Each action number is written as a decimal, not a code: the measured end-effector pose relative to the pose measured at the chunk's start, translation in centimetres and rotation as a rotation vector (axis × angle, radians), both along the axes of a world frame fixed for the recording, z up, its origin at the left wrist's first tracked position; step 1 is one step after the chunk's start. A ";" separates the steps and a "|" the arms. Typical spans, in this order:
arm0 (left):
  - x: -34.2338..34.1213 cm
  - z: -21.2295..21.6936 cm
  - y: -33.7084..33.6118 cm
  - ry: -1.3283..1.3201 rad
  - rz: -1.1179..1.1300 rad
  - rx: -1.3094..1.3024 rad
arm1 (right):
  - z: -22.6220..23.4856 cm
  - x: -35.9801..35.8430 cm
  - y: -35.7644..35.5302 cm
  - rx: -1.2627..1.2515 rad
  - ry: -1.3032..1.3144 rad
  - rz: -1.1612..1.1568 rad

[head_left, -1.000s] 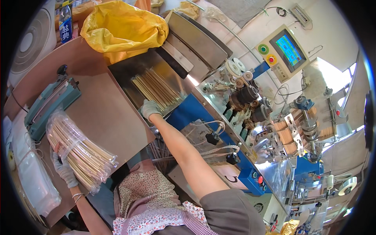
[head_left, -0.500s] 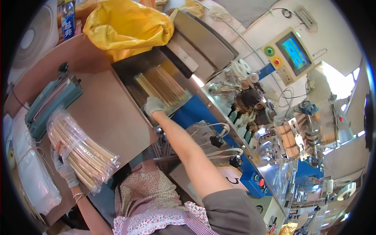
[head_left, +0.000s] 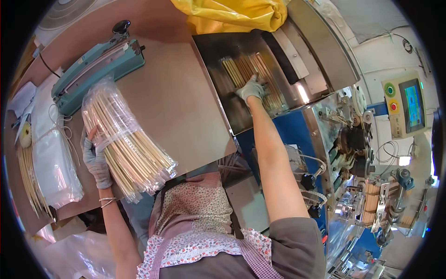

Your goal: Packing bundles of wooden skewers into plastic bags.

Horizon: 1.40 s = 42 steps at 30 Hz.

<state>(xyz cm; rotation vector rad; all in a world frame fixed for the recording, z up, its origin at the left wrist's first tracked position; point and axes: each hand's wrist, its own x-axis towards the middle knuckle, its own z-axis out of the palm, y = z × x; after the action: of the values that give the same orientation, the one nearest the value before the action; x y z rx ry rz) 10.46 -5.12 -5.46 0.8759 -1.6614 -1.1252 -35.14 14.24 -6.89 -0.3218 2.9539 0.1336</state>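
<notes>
A clear plastic bag packed with wrapped chopsticks [head_left: 132, 139] lies tilted at the left of the brown tabletop, its lower end reaching the near edge. My left hand [head_left: 95, 160], in a thin pale glove with bare fingertips, grips the bag's left side; some of its fingers are hidden under it. At the upper right, my right hand [head_left: 252, 89], gloved likewise, rests on a row of loose chopsticks [head_left: 236, 70] in a shallow metal tray [head_left: 216, 104]. Its fingers are spread across the sticks, and no stick is visibly raised.
A teal bag sealer [head_left: 100, 63] stands behind the bag. Tied clear plastic bags [head_left: 55, 158] and thin sticks [head_left: 30, 179] lie at far left. A yellow sack [head_left: 237, 16] sits beyond the tray. Machinery [head_left: 355, 144] with a control screen [head_left: 412, 106] fills the right.
The view has shifted, so the table and bag sit farther right. My right hand has moved from the tray's near edge onto the chopsticks, fingers spreading. My left hand stays at the bag.
</notes>
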 end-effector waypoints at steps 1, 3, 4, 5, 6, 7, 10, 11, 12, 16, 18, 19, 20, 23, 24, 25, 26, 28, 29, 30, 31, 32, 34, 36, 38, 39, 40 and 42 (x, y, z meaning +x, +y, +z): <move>-0.1 0.0 0.0 0.016 -0.010 0.011 | -0.1 -0.5 0.0 -0.008 -0.027 -0.057; 0.1 -0.2 0.0 0.011 0.000 0.014 | 0.4 -0.9 -0.6 0.006 -0.106 -0.144; 0.1 -0.2 0.0 0.018 0.007 0.015 | 0.6 -0.9 -0.7 0.008 -0.114 -0.141; 0.1 -0.2 0.0 0.013 0.007 0.017 | 1.0 -0.9 -0.8 0.016 -0.099 -0.145; 0.1 -0.1 0.1 0.005 0.002 0.012 | 1.1 -1.1 -0.7 0.024 -0.084 -0.149; 0.0 0.0 0.2 -0.003 -0.003 0.008 | 0.9 -1.6 -0.7 0.028 -0.090 -0.165; -0.4 0.1 0.6 0.045 0.005 0.043 | 0.4 -3.3 -0.4 0.060 -0.111 -0.184; -0.3 0.0 0.4 0.003 -0.006 -0.013 | 0.3 -3.7 -0.1 0.067 -0.108 -0.183; 0.1 -0.3 0.2 0.007 -0.006 -0.005 | 0.3 -4.1 0.3 0.055 -0.098 -0.186; 0.7 -1.3 -0.5 -0.060 0.021 0.038 | -0.6 -4.3 -0.8 0.071 -0.083 -0.169; 1.0 -0.4 -0.2 0.072 0.060 0.177 | -0.2 -3.7 -0.7 0.095 -0.103 -0.154; 0.8 -0.7 -0.1 0.080 0.071 0.158 | 0.2 -3.8 -0.6 0.083 -0.109 -0.134; 0.6 -0.9 -0.2 0.079 0.073 0.165 | 0.7 -3.5 -0.7 0.065 -0.116 -0.113; 0.2 -1.0 -0.3 -0.028 0.023 0.050 | 1.5 -4.2 0.5 0.118 -0.062 -0.113; 0.2 -1.0 -0.3 -0.032 0.031 0.052 | 1.9 -4.1 0.4 0.134 -0.049 -0.152; 0.3 -1.0 -0.3 -0.003 0.039 0.079 | 1.2 -4.5 0.5 0.155 -0.066 -0.136; 0.2 -1.0 -0.1 0.029 0.043 0.107 | 1.0 -4.8 0.7 0.159 -0.065 -0.133; -0.1 -0.7 0.1 0.009 0.034 0.049 | 0.8 -5.6 1.0 0.154 0.015 -0.169; 0.0 -0.8 0.2 0.013 0.042 0.077 | 0.9 -5.7 1.1 0.154 0.010 -0.160; 0.3 -0.8 0.2 0.015 0.054 0.104 | 1.2 -5.7 1.2 0.180 -0.009 -0.155; 0.6 -0.9 0.2 0.008 0.068 0.101 | 1.4 -5.6 1.2 0.207 -0.028 -0.150; 0.7 -0.9 0.1 0.007 0.058 0.106 | 1.5 -5.4 1.2 0.205 -0.033 -0.137; 0.9 -0.8 0.1 -0.001 0.064 0.106 | 1.4 -4.9 0.7 0.149 -0.092 -0.080; 0.8 -0.3 0.4 0.006 0.055 0.077 | 0.1 -4.2 0.3 0.026 -0.058 -0.048; 0.9 -0.7 0.0 -0.015 0.050 0.033 | -1.5 -2.4 -1.0 -0.008 -0.083 -0.033; 0.3 -0.4 0.0 -0.022 0.041 0.009 | -2.1 -1.9 -1.1 -0.059 -0.059 0.011; -0.7 0.0 0.3 -0.027 0.031 -0.015 | -2.0 -2.0 -0.6 -0.065 -0.063 0.020; -1.8 0.8 0.7 -0.031 0.039 0.020 | -1.3 -1.6 0.8 -0.461 -0.317 0.083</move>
<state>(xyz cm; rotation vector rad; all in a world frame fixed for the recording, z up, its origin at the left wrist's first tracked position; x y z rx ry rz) 8.66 -4.39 -4.70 0.9389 -1.6532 -1.1084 -36.77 15.04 -8.20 -0.4726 2.6238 -0.5436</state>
